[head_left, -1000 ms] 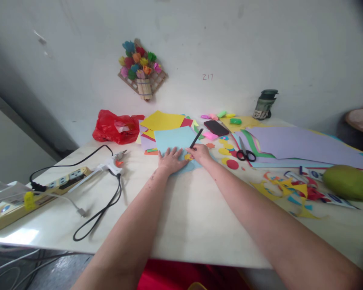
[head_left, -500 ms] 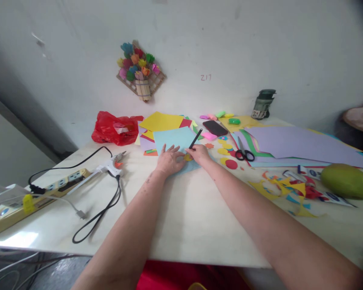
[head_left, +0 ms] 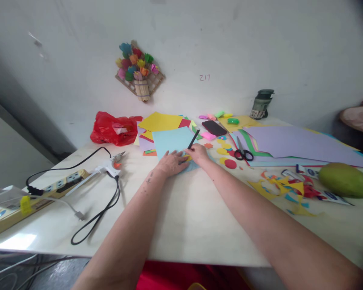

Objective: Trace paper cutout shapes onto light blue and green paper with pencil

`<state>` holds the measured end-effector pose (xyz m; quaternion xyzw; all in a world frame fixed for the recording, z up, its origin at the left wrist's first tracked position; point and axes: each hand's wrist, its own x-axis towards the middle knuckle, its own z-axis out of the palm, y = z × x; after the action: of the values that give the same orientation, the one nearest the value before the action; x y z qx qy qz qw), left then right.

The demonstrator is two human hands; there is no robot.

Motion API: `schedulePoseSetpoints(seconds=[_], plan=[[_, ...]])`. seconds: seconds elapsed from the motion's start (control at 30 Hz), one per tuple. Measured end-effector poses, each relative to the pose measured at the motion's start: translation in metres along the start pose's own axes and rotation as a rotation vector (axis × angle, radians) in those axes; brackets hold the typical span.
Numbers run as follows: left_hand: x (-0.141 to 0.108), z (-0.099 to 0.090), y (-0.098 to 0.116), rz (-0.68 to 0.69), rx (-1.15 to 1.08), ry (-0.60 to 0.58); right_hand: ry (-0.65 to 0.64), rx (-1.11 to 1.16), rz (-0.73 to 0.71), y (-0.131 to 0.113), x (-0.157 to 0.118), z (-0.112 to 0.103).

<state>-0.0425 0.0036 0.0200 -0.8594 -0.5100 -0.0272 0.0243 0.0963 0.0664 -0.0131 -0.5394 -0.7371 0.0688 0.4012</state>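
My right hand (head_left: 198, 154) grips a black pen (head_left: 194, 139), held at a slant with its upper end away from me. Below that hand, the pen's tip is hidden by my fingers. A small yellow paper piece (head_left: 188, 158) lies between my hands on a blue sheet (head_left: 189, 166). My left hand (head_left: 171, 163) rests flat with its fingers stretched out, the fingertips touching the yellow piece's edge. Just behind them lies a light blue paper sheet (head_left: 169, 140).
Right of my hands are paper circles (head_left: 230, 164), scissors (head_left: 243, 154), a phone (head_left: 214, 128), paper scraps (head_left: 269, 189) and a green mango-like fruit (head_left: 345, 180). Leftward lie a glue gun (head_left: 110, 166) with its cord, a power strip (head_left: 69, 180) and a red plastic bag (head_left: 115, 128).
The fingers of my left hand have flattened and stretched out more beside the yellow piece. The pen has tilted or shifted slightly in my right hand.
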Motion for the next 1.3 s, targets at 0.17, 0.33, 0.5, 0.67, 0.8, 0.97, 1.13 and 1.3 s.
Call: schedulePoseSetpoints(seconds=[0.17, 0.33, 0.5, 0.67, 0.8, 0.97, 1.13, 1.3], plan=[[-0.001, -0.003, 0.001, -0.001, -0.005, -0.037, -0.015, -0.084, 0.036, -0.002, -0.001, -0.004], [-0.001, -0.005, 0.001, -0.005, -0.027, -0.039, -0.039, -0.094, 0.064, -0.002, -0.001, -0.006], [-0.002, -0.005, 0.0, -0.011, -0.05, -0.048, -0.044, -0.089, 0.085, -0.002, -0.001, -0.006], [-0.002, -0.006, 0.001, -0.006, -0.064, -0.052, -0.039, -0.075, 0.081, -0.002, -0.001, -0.007], [-0.002, -0.006, 0.001, 0.0, -0.06, -0.046, -0.03, -0.07, 0.088, -0.001, -0.001, -0.007], [0.0, -0.002, -0.003, -0.001, -0.076, -0.046, -0.034, -0.063, 0.112, -0.001, 0.0, -0.007], [0.002, 0.003, -0.007, 0.011, -0.086, -0.037, -0.032, -0.034, 0.145, 0.0, 0.0, -0.01], [0.002, 0.003, -0.008, 0.011, -0.09, -0.041, -0.031, 0.008, 0.158, 0.0, 0.0, -0.013]])
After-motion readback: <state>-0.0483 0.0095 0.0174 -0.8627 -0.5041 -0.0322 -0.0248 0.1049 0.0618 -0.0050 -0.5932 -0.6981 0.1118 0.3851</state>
